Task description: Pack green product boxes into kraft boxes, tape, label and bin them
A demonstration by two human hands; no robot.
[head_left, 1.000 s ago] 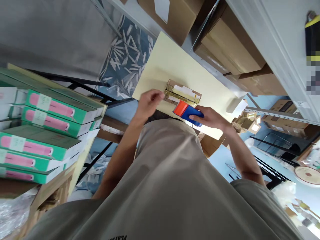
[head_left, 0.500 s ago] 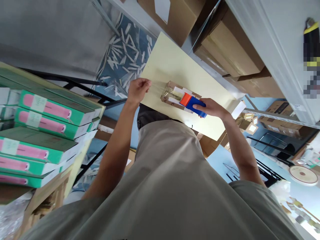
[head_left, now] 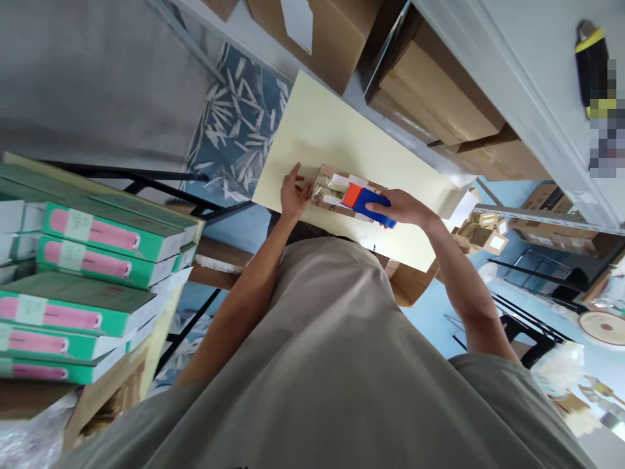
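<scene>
A small brown cardboard box (head_left: 323,201) with white labels and shiny clear tape at its left end lies on the pale yellow tabletop (head_left: 312,117). My right hand (head_left: 404,207) is wrapped round a blue tape dispenser (head_left: 374,207) with an orange front, held over the right part of the box. At the box's left end is my left hand (head_left: 295,195), its fingers apart and one stretched out over the tabletop. Its fingertips are close beside the box; whether they touch it I cannot tell.
Green cartons with pink pictures (head_left: 97,234) are stacked at the left. Large cardboard boxes (head_left: 442,81) line a shelf along the table's far side. White strips litter the blue floor (head_left: 239,124). A black-and-yellow tool (head_left: 592,58) lies at the upper right.
My left hand has moved right to the box's end, and its pinched fingers have spread. My right hand still holds the tape dispenser over the box. The whole view has shifted slightly.
</scene>
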